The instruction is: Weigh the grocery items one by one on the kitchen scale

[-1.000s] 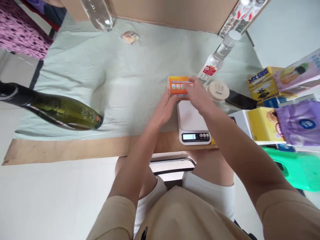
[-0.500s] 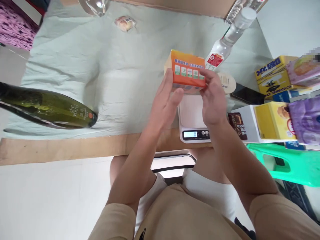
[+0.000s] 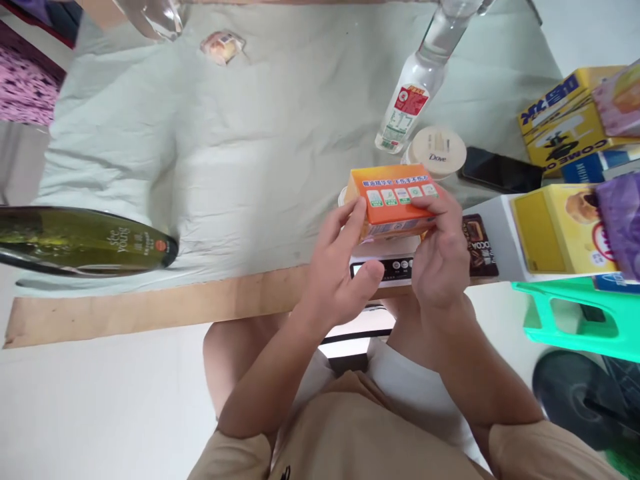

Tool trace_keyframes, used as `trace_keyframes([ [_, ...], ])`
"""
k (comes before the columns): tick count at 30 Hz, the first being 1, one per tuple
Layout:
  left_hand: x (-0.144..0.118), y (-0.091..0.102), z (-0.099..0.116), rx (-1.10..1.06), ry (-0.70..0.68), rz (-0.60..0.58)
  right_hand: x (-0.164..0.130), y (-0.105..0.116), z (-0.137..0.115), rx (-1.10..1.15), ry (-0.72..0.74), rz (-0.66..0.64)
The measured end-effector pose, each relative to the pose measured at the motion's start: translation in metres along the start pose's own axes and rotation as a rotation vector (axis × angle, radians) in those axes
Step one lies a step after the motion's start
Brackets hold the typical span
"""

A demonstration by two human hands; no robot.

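Note:
An orange soap box (image 3: 397, 210) with a row of small white pictures is held up between my two hands, over a white kitchen scale (image 3: 383, 252). The fingers of my left hand (image 3: 340, 273) press on the box's left end, with the thumb sticking out below it. At the right end, my right hand (image 3: 440, 257) grips the box, fingers on its printed face. Box and hands cover most of the scale's plate, and the left thumb is in front of part of the display. Just behind the box sits a round Dove tub (image 3: 439, 150).
A clear bottle with a red label (image 3: 413, 100) lies behind the box. To the right are a black phone (image 3: 500, 170), a brown cocoa packet (image 3: 479, 243) and several cartons. A green glass bottle (image 3: 90, 240) lies at left, and a small wrapped snack (image 3: 223, 47) further back.
The soap box has come down and toward me, slightly to the right, with both hands on it. The view has shifted too, showing more of the tub.

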State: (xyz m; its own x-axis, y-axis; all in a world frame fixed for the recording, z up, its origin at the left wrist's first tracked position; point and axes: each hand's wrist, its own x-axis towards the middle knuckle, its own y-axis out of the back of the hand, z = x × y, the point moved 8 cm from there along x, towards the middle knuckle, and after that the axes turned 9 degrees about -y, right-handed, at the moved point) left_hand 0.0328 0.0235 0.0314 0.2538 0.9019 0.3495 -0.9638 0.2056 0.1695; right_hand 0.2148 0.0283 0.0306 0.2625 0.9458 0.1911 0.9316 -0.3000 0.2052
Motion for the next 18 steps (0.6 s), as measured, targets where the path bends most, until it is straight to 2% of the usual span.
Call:
trace_keyframes([
  [5,0.001,-0.002,-0.002,-0.027,0.063,-0.011,-0.006,0.002,0.006,-0.196,-0.016,-0.01],
  [11,0.006,0.007,-0.009,0.009,0.132,-0.002,-0.014,0.0,0.008,-0.207,0.033,-0.1],
  [13,0.008,0.012,-0.01,0.043,0.129,0.012,-0.015,0.004,0.01,-0.284,0.064,-0.057],
  [15,0.011,0.021,-0.006,0.102,0.074,0.099,-0.017,0.011,0.008,-0.325,0.132,0.054],
  [18,0.012,0.042,0.011,0.118,-0.08,0.382,-0.025,0.025,0.004,-0.283,0.272,0.243],
])
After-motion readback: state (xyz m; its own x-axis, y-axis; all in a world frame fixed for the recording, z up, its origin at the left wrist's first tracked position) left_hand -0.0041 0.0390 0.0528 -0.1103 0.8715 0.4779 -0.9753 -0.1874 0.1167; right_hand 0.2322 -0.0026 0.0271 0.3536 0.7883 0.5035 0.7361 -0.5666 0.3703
